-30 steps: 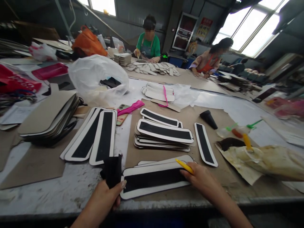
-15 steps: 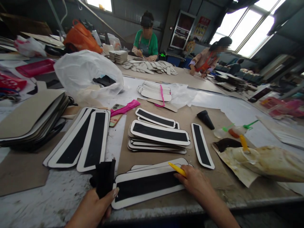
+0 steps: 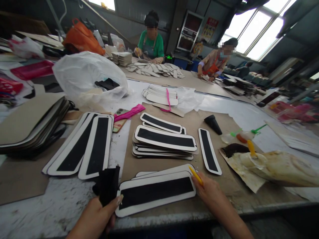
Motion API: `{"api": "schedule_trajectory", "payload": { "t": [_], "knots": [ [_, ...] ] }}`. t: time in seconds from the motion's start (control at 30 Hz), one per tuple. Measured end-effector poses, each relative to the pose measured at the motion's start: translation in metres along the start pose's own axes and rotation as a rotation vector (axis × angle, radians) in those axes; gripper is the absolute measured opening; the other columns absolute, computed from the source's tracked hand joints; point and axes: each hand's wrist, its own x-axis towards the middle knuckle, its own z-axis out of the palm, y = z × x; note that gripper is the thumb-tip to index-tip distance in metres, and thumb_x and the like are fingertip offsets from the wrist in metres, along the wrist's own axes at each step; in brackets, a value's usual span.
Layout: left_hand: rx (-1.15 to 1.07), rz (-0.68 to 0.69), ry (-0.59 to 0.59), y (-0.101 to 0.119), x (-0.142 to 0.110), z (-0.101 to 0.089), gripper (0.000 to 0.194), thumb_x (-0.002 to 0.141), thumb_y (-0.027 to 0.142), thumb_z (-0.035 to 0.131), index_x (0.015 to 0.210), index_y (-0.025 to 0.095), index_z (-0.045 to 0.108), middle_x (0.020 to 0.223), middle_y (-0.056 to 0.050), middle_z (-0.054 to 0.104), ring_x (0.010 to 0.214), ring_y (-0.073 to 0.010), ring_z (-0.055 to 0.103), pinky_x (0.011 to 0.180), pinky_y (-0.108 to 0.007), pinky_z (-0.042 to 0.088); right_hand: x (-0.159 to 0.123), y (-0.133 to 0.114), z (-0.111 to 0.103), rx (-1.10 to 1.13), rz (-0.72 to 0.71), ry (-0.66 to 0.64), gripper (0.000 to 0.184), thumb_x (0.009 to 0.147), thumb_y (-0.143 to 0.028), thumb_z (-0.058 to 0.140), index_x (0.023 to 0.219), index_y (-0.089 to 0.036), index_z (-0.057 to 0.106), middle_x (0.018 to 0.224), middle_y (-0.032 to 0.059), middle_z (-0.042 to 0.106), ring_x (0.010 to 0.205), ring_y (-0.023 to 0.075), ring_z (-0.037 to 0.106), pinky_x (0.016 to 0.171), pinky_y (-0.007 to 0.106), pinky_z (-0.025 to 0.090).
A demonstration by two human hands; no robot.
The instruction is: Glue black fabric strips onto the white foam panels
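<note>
A long white panel with a black strip along its middle (image 3: 159,192) lies at the table's front edge, on top of other white panels (image 3: 171,170). My left hand (image 3: 97,212) is closed on a bunch of black fabric-like strips (image 3: 107,184), its thumb resting on the panel's left end. At the panel's right end is my right hand (image 3: 206,191), fingers closed around a slim yellow stick-like tool (image 3: 196,176) that points up and left. Beyond the hands sits a stack of similar panels (image 3: 165,137), with a single panel (image 3: 210,151) to its right.
More panels (image 3: 96,146) lean at left beside thick grey boards (image 3: 30,122). At right are a glue-stained bag (image 3: 276,166), small bottles (image 3: 249,136) and a black cone (image 3: 213,124). A white plastic bag (image 3: 87,76) stands behind. Two co-workers (image 3: 151,43) work across the table.
My right hand has moved right with the yellow tool, to the panel's right end, uncovering the end of the black strip. My left hand keeps its hold. The view has shifted slightly.
</note>
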Motion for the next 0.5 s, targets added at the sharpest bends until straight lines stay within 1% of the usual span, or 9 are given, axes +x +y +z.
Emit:
{"api": "schedule_trajectory", "payload": {
  "t": [0.1, 0.2, 0.27, 0.3, 0.4, 0.5],
  "knots": [
    [-0.054, 0.014, 0.009, -0.001, -0.002, -0.002, 0.040, 0.059, 0.054, 0.055, 0.038, 0.020, 0.047, 0.031, -0.001, 0.048, 0.032, -0.0132, 0.041, 0.041, -0.025, 0.030, -0.001, -0.005, 0.000, 0.096, 0.005, 0.015, 0.030, 0.077, -0.047, 0.038, 0.076, -0.021, 0.052, 0.069, 0.0045, 0.062, 0.066, 0.0211, 0.060, 0.061, 0.029, 0.043],
    [-0.094, 0.001, 0.031, 0.001, -0.007, -0.005, 0.040, 0.061, 0.056, 0.056, 0.048, 0.019, 0.051, 0.035, -0.001, 0.051, 0.036, -0.0135, 0.043, 0.042, -0.025, 0.031, -0.006, -0.010, -0.003, 0.195, -0.013, 0.011, 0.031, 0.074, -0.050, 0.042, 0.069, -0.021, 0.050, 0.068, 0.0034, 0.060, 0.066, 0.0199, 0.058, 0.057, 0.027, 0.043],
    [-0.101, -0.008, 0.032, 0.005, -0.011, -0.006, 0.040, 0.062, 0.056, 0.058, 0.053, 0.018, 0.054, 0.036, 0.000, 0.050, 0.037, -0.0133, 0.043, 0.041, -0.024, 0.030, -0.012, -0.012, -0.005, 0.236, -0.041, -0.002, 0.031, 0.077, -0.049, 0.040, 0.067, -0.021, 0.048, 0.068, 0.0034, 0.059, 0.066, 0.0196, 0.056, 0.058, 0.027, 0.043],
    [-0.108, -0.004, 0.033, 0.007, -0.014, -0.006, 0.038, 0.062, 0.055, 0.059, 0.054, 0.018, 0.055, 0.036, 0.001, 0.049, 0.037, -0.0132, 0.043, 0.040, -0.023, 0.030, -0.014, -0.012, -0.004, 0.243, -0.052, -0.006, 0.030, 0.079, -0.048, 0.039, 0.070, -0.021, 0.049, 0.070, 0.0037, 0.059, 0.068, 0.0197, 0.056, 0.060, 0.028, 0.043],
    [-0.148, 0.040, 0.059, 0.011, -0.019, -0.005, 0.032, 0.062, 0.048, 0.062, 0.055, 0.018, 0.055, 0.040, 0.003, 0.047, 0.038, -0.0121, 0.041, 0.040, -0.023, 0.030, -0.022, -0.011, -0.001, 0.221, -0.051, -0.013, 0.030, 0.084, -0.046, 0.033, 0.079, -0.021, 0.049, 0.075, 0.0050, 0.060, 0.073, 0.0206, 0.058, 0.068, 0.031, 0.044],
    [-0.201, 0.057, 0.090, 0.008, -0.021, -0.004, 0.030, 0.060, 0.046, 0.064, 0.056, 0.018, 0.053, 0.043, 0.004, 0.046, 0.039, -0.0118, 0.040, 0.040, -0.023, 0.030, -0.028, -0.009, 0.005, 0.184, -0.043, -0.005, 0.031, 0.086, -0.047, 0.029, 0.078, -0.022, 0.045, 0.074, 0.0048, 0.059, 0.076, 0.0215, 0.059, 0.072, 0.033, 0.044]
  ]
}}
